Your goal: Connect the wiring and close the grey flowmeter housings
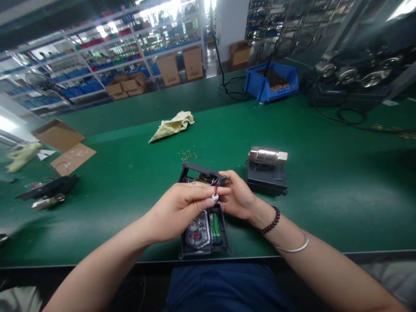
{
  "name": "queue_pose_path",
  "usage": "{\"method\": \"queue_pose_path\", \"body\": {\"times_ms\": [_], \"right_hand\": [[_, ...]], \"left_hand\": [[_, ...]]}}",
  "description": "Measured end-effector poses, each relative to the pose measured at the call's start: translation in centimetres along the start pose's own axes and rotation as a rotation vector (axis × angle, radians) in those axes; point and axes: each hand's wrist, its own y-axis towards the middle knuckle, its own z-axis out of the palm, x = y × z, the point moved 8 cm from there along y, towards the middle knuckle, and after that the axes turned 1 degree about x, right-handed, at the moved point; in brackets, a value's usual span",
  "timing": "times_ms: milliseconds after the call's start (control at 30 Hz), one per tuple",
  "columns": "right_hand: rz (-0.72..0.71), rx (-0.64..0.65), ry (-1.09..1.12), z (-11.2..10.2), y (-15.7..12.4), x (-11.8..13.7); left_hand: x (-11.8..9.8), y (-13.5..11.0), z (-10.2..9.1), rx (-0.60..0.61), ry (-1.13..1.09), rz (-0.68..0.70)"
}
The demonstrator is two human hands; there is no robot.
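White connector [215, 198] in left hand [183, 206], right hand [239, 198] beside; open casing [196, 250] beneath

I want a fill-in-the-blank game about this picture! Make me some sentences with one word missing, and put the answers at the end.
1. The left hand pinches a small connector over the open case, and this connector is coloured ____.
2. The dark bracelet and the silver bangle are both worn on the person's ____ arm.
3. The crumpled cloth lies on a bench whose top is coloured ____.
4. The bin beyond the cloth is coloured ____.

Missing words: white; right; green; blue.
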Motion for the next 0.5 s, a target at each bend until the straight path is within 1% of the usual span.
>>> {"method": "queue_pose_path", "body": {"times_ms": [67, 100, 133, 167, 200, 267, 300, 333, 367, 400, 433, 467, 500], "right_hand": [[0.025, 0.008, 0.013, 0.3, -0.2, -0.2], [0.031, -0.004, 0.016, 0.3, -0.3, -0.3], [0.027, -0.016, 0.014, 0.4, -0.3, -0.3], [0.024, -0.031, 0.013, 0.3, -0.4, -0.2], [0.018, -0.051, 0.019, 0.2, -0.4, -0.2], [0.000, -0.083, 0.043, 0.0, -0.3, 0.0], [-0.005, -0.087, 0.052, 0.0, -0.3, 0.0], [-0.007, -0.088, 0.057, -0.1, -0.2, 0.0], [-0.009, -0.086, 0.061, -0.1, -0.2, 0.1], [-0.011, -0.083, 0.061, -0.1, -0.1, 0.1], [-0.012, -0.081, 0.061, -0.1, -0.1, 0.1], [-0.012, -0.084, 0.062, -0.1, -0.1, 0.1], [-0.014, -0.087, 0.064, -0.2, -0.1, 0.1]], "left_hand": [[0.6, -0.1, -0.7, -0.123, -0.054, -0.040], [0.8, -0.3, -1.1, -0.199, -0.030, -0.042], [0.7, -0.4, -1.6, -0.272, 0.035, -0.015], [0.3, -0.6, -1.9, -0.335, 0.148, 0.044], [-0.4, -0.9, -2.1, -0.395, 0.307, 0.128], [-2.0, -1.4, -1.8, -0.471, 0.698, 0.278], [-2.5, -1.5, -1.5, -0.482, 0.886, 0.309], [-2.8, -1.5, -1.2, -0.481, 1.047, 0.301], [-3.0, -1.5, -1.2, -0.477, 1.168, 0.272], [-3.2, -1.5, -1.2, -0.472, 1.237, 0.247], [-3.5, -1.5, -1.2, -0.456, 1.246, 0.236], [-3.7, -1.5, -1.3, -0.425, 1.186, 0.236], [-3.7, -1.5, -1.4, -0.378, 1.064, 0.225]]}}
